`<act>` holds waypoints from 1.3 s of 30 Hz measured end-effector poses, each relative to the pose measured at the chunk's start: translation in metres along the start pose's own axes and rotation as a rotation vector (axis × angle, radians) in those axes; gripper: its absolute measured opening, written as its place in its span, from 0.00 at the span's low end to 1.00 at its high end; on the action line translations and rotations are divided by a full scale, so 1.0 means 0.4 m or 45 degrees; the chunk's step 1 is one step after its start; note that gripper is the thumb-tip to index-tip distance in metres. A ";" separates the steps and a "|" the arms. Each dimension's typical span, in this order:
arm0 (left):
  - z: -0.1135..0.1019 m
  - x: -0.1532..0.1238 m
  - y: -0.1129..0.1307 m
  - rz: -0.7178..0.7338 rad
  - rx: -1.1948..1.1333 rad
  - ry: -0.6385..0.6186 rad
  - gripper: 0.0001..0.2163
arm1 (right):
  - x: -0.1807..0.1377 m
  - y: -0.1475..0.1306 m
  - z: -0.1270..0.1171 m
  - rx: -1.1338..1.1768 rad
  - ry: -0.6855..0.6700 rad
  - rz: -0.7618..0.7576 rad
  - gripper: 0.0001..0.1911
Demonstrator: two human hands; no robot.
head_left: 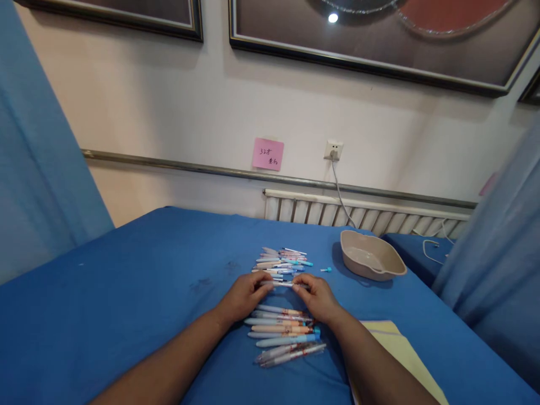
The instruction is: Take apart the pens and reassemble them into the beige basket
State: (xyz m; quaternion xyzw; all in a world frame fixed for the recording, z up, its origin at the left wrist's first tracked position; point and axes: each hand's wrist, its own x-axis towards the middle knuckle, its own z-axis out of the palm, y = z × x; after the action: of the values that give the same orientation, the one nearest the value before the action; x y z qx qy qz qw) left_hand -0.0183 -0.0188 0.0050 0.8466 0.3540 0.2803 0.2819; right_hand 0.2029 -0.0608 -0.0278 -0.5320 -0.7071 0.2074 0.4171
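My left hand [247, 293] and my right hand [318, 295] hold a slim pen [282, 284] level between them, each pinching one end. Its middle looks white; the ends are hidden by my fingers. Just beyond my hands lies a loose pile of pens and thin pen parts [280, 261] in white, peach, pink and blue. Nearer to me, between my forearms, several pens [282, 331] lie side by side in a rough column, pale blue, peach, grey and clear. A small teal pen part [326, 270] lies alone to the right of the far pile.
A beige plastic basin [373, 256] stands at the far right on the blue cloth [147, 292]. Partly under my right forearm is a yellow paper or folder [390, 343]. Behind are a radiator [312, 208], a socket with a cord [333, 150] and a pink note [268, 154]. Blue curtains [42, 146] hang at both sides.
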 end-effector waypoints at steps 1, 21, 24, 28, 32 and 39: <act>-0.003 0.002 -0.003 -0.008 0.008 0.014 0.14 | 0.001 0.005 -0.005 -0.002 0.004 0.002 0.10; -0.001 0.005 0.005 0.178 0.311 0.252 0.09 | 0.006 0.016 0.002 -0.025 0.005 0.028 0.09; 0.000 0.006 0.001 0.206 0.282 0.149 0.09 | 0.004 0.005 0.002 -0.017 -0.008 -0.002 0.09; 0.014 0.004 0.004 0.255 0.318 0.072 0.08 | 0.003 -0.009 0.006 -0.015 -0.027 -0.051 0.09; 0.010 0.006 -0.004 0.251 0.391 0.059 0.09 | 0.006 -0.006 0.001 -0.042 -0.082 -0.078 0.10; -0.020 0.019 -0.045 0.125 0.455 0.056 0.09 | 0.011 0.062 -0.040 -0.172 0.015 0.109 0.11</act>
State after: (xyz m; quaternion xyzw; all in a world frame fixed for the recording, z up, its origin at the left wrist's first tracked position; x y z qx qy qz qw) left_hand -0.0271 -0.0002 0.0003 0.8931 0.3626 0.2447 0.1053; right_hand 0.2299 -0.0505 -0.0356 -0.5899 -0.6936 0.1737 0.3753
